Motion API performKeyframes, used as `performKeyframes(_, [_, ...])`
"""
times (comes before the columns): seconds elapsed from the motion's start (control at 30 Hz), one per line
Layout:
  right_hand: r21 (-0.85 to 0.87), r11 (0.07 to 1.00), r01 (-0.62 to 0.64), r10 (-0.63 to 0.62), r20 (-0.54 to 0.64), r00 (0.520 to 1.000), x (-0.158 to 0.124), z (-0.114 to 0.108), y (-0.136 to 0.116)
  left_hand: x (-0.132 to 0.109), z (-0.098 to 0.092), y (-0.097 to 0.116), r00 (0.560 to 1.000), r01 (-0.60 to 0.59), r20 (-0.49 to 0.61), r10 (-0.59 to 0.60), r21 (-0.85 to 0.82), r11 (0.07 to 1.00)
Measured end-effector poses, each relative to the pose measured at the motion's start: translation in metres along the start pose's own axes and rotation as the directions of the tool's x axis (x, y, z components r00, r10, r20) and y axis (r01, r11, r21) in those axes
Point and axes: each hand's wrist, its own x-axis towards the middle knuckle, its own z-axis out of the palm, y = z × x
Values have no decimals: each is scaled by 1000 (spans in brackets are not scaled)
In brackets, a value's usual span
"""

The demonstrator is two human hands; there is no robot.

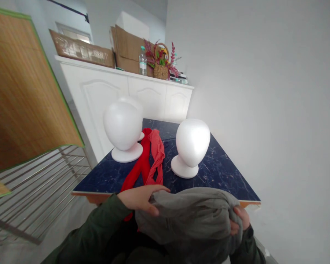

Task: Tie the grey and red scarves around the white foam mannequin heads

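A bunched grey scarf (198, 216) of thin fabric is stretched between my hands at the table's near edge. My left hand (143, 198) holds its left end, with the thumb apart from the forefinger and cloth between them. On the other side, my right hand (240, 219) is closed round the folds, its fingers partly covered. Beyond the scarf stands a white foam mannequin head (193, 143). Another white mannequin head (123, 126) is on the left, partly hiding a third behind it. A bright red cloth (139, 167) and a coral-red cloth (156, 152) lie between them, the bright one hanging over the edge.
The dark blue marbled table (222, 172) adjoins a grey-white wall (264, 91) on the right. A metal rack (52, 183) and a bamboo mat (27, 91) stand left. Behind, a white cabinet (104, 91) carries cardboard boxes (129, 51), a bottle (142, 61) and a flower basket (161, 72).
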Motion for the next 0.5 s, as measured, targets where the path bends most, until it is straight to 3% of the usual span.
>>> performKeyframes(0.07, [75,997,4,-7,38,999,6,0,-3,-1,6,-9,983,54,167,-71,108,993])
performKeyframes(0.13, [80,996,-37,36,4,999,10,-2,-6,-3,12,-19,948,93,307,-83,-18,996])
performKeyframes(0.17, [77,995,-56,57,-18,998,10,-4,-8,-4,13,-24,952,84,303,-33,-157,984])
performKeyframes(0.2, [72,994,-77,80,-40,996,10,-5,-8,-6,13,-28,972,41,231,38,-331,943])
performKeyframes(0.27, [58,990,-126,130,-73,989,9,-9,-9,-13,8,-33,992,-117,-38,121,-650,751])
performKeyframes(0.33, [44,985,-166,170,-130,977,7,-11,-6,-22,0,-36,966,-246,-253,60,-814,527])
performKeyframes(0.4, [39,984,-176,181,-195,964,7,-13,-2,-31,-7,-37,947,-280,-319,-28,-868,410])
performKeyframes(0.5, [46,987,-155,162,-297,941,11,-12,4,-38,-7,-37,949,-249,-305,-78,-879,407])
